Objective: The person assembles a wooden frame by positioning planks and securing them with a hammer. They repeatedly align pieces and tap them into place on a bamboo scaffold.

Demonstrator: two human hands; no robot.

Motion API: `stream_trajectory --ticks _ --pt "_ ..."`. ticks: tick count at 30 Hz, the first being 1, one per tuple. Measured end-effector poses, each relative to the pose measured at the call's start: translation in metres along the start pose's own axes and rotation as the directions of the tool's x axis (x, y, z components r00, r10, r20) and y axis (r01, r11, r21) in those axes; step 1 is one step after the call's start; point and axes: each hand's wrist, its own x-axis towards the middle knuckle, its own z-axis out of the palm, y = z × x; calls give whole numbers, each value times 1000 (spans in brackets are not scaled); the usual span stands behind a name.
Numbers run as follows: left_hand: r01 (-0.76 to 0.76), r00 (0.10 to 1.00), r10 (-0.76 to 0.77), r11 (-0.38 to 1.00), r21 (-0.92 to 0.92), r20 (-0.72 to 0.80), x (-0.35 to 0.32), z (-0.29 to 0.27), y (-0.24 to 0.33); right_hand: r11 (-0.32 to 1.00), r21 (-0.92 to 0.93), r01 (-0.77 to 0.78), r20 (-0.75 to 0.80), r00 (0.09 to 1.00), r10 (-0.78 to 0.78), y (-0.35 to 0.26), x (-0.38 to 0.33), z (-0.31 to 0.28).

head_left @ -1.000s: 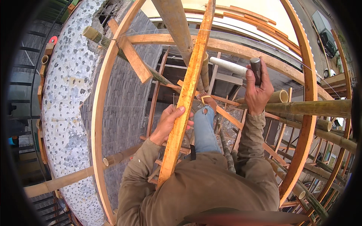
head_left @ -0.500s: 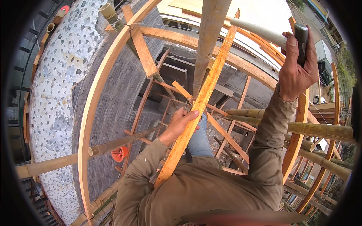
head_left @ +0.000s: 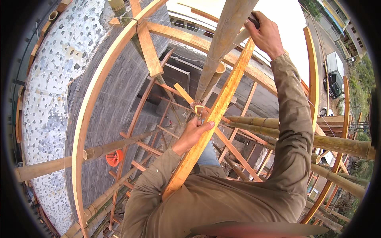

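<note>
A long orange-brown wooden plank [head_left: 222, 109] slants up from my torso, its lower end against my shirt by the left arm. My left hand [head_left: 193, 134] is closed on its middle, thumb on the upper face and fingers partly hidden beneath. At the plank's upper end, my right hand [head_left: 266, 35] is closed around a dark-handled tool [head_left: 254, 20]. Its kind is unclear, since the hand and the plank cover most of it. Close beside it stands a thick upright bamboo pole [head_left: 222, 35]. Below my left hand, a foot in a yellow-strapped sandal [head_left: 199, 108] shows.
Curved timber ribs [head_left: 97, 91] and crossing laths form an open frame around me, high above the ground. Horizontal bamboo poles [head_left: 293, 131] run to the right. A grey tiled wall face [head_left: 115, 91] lies left. A round orange-red object [head_left: 114, 158] hangs or lies below.
My right hand has swung left and upward from the far right to the plank's upper end, still holding the dark-handled tool. My left hand keeps its hold on the plank.
</note>
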Motion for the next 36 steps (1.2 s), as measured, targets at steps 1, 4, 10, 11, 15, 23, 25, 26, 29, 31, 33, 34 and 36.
stream_trajectory --ticks 1,4,10,11,15,23,25,26,29,31,33,34,36 --pt "3 1000 -3 1000 -6 4 1 0 -2 996 62 -63 77 995 58 5 -4 18" --pt "10 1000 -10 1000 -4 3 5 -1 -9 994 76 -75 184 981 60 10 -26 59" --pt "8 1000 -8 999 37 -8 10 -5 -17 939 77 -335 542 805 243 -6 -22 60" --pt "3 1000 -3 1000 23 -5 9 -5 -17 916 131 -378 541 802 254 -6 -15 50" --pt "48 999 -48 998 32 6 6 -3 -17 901 202 -384 342 890 302 -13 -8 37" --pt "11 1000 -10 998 54 -20 11 -4 -20 924 204 -322 453 868 203 12 -19 70" --pt "33 999 -32 998 56 -18 11 -4 -20 930 240 -279 390 905 171 17 -15 68" --pt "46 999 -45 997 67 -9 10 -4 -19 902 266 -340 399 891 218 18 -12 64" --pt "71 997 -71 997 29 -5 9 -4 -16 954 271 -132 488 873 -18 13 -4 52" --pt "61 998 -61 998 17 6 8 -4 -15 989 150 -10 359 932 -45 8 2 43" --pt "52 999 -52 999 1 6 7 -5 -15 933 283 -223 412 906 92 4 5 38" --pt "60 998 -60 998 10 5 7 -6 -15 947 245 -208 415 905 92 3 5 38" --pt "91 996 -91 996 27 5 9 -8 -16 959 236 -157 312 947 78 4 3 40"
